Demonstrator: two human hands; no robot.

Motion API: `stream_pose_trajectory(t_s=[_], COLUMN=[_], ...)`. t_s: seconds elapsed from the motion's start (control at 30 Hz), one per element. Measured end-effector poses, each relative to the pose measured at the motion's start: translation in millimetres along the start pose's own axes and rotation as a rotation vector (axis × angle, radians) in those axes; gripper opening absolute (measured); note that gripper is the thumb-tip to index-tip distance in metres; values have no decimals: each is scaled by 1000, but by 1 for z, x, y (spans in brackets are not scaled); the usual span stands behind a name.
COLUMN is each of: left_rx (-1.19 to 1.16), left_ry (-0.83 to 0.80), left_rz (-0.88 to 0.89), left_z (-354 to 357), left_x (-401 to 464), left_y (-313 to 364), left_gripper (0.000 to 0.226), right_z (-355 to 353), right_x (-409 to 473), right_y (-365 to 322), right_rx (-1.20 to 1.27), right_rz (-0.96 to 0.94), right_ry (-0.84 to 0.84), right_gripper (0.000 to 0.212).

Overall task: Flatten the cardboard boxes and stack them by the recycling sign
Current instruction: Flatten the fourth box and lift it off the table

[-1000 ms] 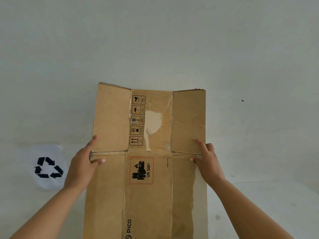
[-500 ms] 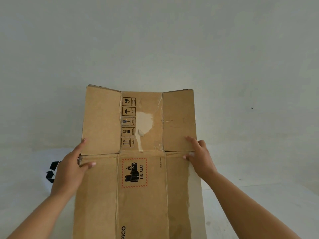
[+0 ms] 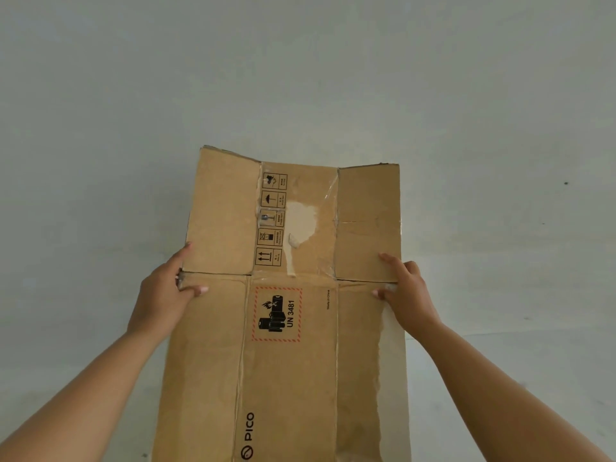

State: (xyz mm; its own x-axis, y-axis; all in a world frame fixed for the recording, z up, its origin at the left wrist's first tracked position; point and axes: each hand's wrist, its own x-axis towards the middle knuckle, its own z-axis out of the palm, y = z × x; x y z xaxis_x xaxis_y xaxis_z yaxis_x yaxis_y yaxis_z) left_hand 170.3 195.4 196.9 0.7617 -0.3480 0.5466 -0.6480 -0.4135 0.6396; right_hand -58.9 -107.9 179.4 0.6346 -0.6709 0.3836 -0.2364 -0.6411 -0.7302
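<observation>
flattened box held up by both edges

a flattened cardboard box (image 3: pixel 290 328) is held up in front of a pale wall (image 3: pixel 300 61), its flaps spread at the top. the left hand (image 3: pixel 163 295) grips the left edge at the flap crease, thumb on the front face and fingers curled behind. the right hand (image 3: pixel 405 291) pinches the right edge at the same height, thumb and fingers over the front. a red-hatched "un 3481" battery label (image 3: pixel 276 314) sits mid-panel, with a torn pale patch (image 3: pixel 300 221) above it.
</observation>
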Motion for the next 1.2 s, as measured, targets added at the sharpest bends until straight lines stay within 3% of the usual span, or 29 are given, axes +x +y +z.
stream_pose_trajectory(t_s=[0.3,0.57,0.9,1.2], left_rx=[26,96,217,277], left_ry=[-63,-158,-403,-565], left_rz=[-68,-201,-401,-520], left_z=[-80,-82,-12,98], left_x=[7,-18,-96,-207], left_y=[-123,-230,-369,-496], left_gripper=[81,82,82,76], right_z=[124,223,348,472], right_x=[-38,-64,-125,-195], right_y=[-71,-66,26,168], right_rx=[-9,-54,-156,-197], right_rz=[29,125,324,477], right_ry=[-43,-181,-403,-546], right_gripper=[60,61,62,62])
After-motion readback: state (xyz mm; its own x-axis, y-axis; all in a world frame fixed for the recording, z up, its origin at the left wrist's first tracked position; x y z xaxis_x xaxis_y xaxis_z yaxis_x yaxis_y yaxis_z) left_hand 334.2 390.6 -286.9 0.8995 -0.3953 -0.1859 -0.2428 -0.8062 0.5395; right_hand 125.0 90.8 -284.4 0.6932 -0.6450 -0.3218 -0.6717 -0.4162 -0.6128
